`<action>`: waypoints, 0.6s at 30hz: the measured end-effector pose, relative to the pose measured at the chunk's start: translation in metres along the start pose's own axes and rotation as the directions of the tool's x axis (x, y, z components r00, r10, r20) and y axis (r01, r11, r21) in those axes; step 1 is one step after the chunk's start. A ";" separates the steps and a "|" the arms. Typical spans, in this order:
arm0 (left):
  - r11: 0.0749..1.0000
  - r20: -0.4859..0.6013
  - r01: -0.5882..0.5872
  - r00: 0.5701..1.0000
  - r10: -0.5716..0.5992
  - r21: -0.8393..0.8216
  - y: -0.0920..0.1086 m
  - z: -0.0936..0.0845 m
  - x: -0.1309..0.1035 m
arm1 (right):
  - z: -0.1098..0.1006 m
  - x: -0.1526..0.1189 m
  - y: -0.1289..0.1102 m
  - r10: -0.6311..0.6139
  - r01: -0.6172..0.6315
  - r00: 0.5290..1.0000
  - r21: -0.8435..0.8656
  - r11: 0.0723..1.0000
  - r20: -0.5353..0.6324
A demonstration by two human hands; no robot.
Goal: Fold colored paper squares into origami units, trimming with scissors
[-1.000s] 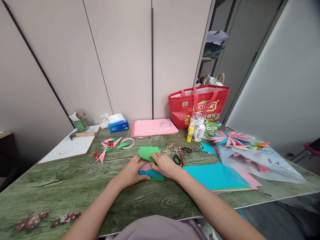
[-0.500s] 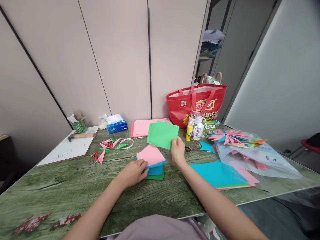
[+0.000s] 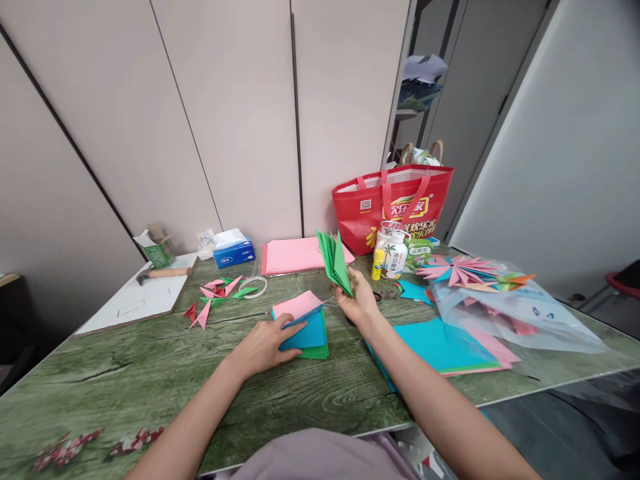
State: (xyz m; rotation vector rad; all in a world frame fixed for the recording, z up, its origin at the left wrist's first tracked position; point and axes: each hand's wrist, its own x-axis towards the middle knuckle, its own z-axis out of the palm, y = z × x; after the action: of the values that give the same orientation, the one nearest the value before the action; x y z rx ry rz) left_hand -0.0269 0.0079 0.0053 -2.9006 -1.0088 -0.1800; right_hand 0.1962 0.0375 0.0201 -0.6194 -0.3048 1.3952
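Observation:
Held up above the table, several green paper sheets bend and fan apart in my right hand, gripped at their lower edge. My left hand lies with fingers apart on a small stack of coloured paper squares. A blue sheet is under its fingertips, a pink sheet shows at the back, and green edges stick out at the front. Beside my right forearm is a larger blue sheet on top of green and pink ones. Partly hidden by my right hand lie scissors.
Folded paper pieces and a white tape roll lie left. Behind are a tissue box, pink paper, a glue stick, a white bottle and a red bag. A hammer rests on a white board.
The green sheets in my right hand went from flat and facing me to upright, bent and fanned. My left fingers spread over the stack, where more of the blue sheet now shows.

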 end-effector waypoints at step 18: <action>0.993 0.053 0.121 0.991 -0.121 0.000 0.000 -0.001 0.000 | -0.005 0.000 0.005 -0.111 0.130 0.987 -0.172 0.976 0.115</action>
State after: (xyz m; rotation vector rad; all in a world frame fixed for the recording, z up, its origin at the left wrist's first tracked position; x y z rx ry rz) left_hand -0.0265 0.0076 0.0065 -2.8622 -1.1952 -0.1110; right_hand 0.1949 0.0370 0.0135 -0.6649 -0.5487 1.2939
